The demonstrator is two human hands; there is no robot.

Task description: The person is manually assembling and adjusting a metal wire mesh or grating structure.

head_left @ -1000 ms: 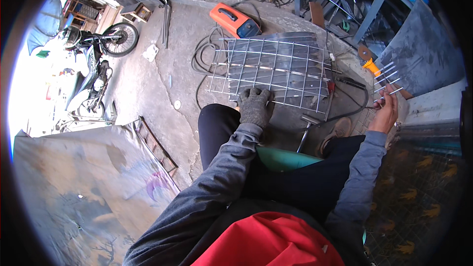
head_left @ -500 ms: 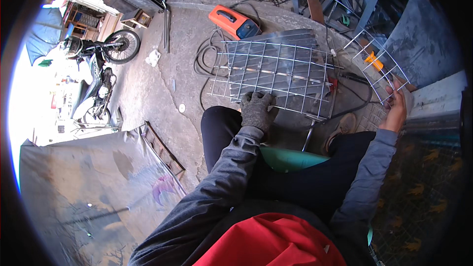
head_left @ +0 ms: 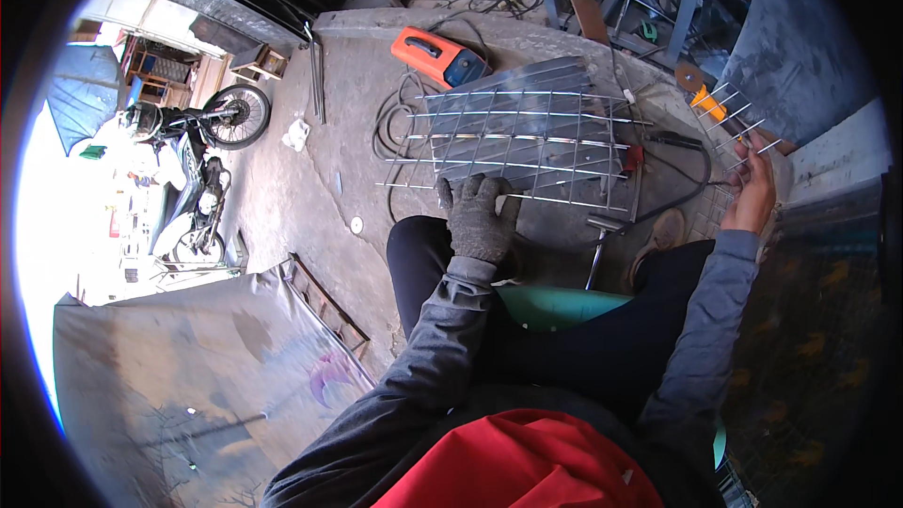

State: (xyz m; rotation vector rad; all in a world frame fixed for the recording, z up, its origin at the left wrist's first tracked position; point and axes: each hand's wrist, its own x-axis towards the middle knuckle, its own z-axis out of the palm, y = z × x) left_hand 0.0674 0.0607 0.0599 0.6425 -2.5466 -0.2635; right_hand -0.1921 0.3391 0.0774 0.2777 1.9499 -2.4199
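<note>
My left hand (head_left: pixel 482 226), in a grey knit glove, has its fingers curled over the near edge of a wire mesh panel (head_left: pixel 508 139). This panel lies over grey slatted metal sheeting (head_left: pixel 555 71), its near wire passing under the glove. On the right, my bare right hand (head_left: pixel 750 190) grips a smaller wire mesh piece (head_left: pixel 743 119), held up and tilted. Just beyond that piece is a yellow-orange tool (head_left: pixel 707 105) with a brown disc beside it. A T-shaped metal tool like a hammer (head_left: pixel 598 249) stands between my knees, near the panel's close edge.
An orange welding machine (head_left: pixel 437 56) stands beyond the panel, with dark cables (head_left: pixel 390 127) looping beside it. Metal frames and scrap bars (head_left: pixel 630 0) crowd the far right. A motorcycle (head_left: pixel 202 169) is parked at left. A sheet-covered surface (head_left: pixel 207 376) lies near left. A green seat (head_left: pixel 560 306) is beneath me.
The mesh panel has shifted a little left and tilted, with my left hand on it. The small mesh piece in my right hand has turned, now appearing narrower.
</note>
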